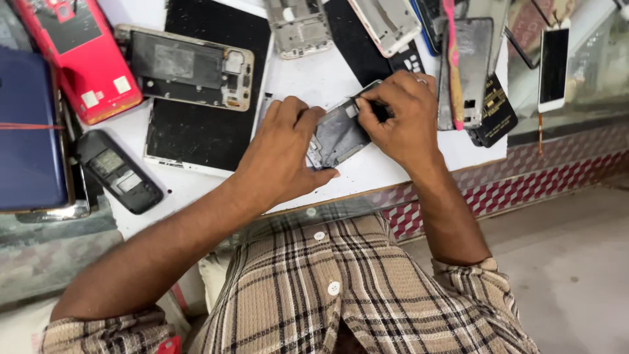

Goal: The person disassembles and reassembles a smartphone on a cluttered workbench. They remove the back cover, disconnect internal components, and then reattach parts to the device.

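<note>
A red phone back [82, 56], an opened gold-framed phone [187, 65] and a black keypad phone [118, 170] lie on the white worktop [314, 78].

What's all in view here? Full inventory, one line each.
Opened phone frame: 1, grey, held at the white table centre.
Gutted phone body: 1, silver and grey, upper left on a black screen panel.
Red phone back: 1, top left.
Blue case: 1, far left.
Small keypad phone body: 1, black, left.
White phone: 1, upper right on the glass counter.
Other phone frames: several, silver, along the top.
Checked shirt: 1, beige, bottom.
Left hand: steadies the frame.
Right hand: pinches a dark part at the frame's top.
</note>
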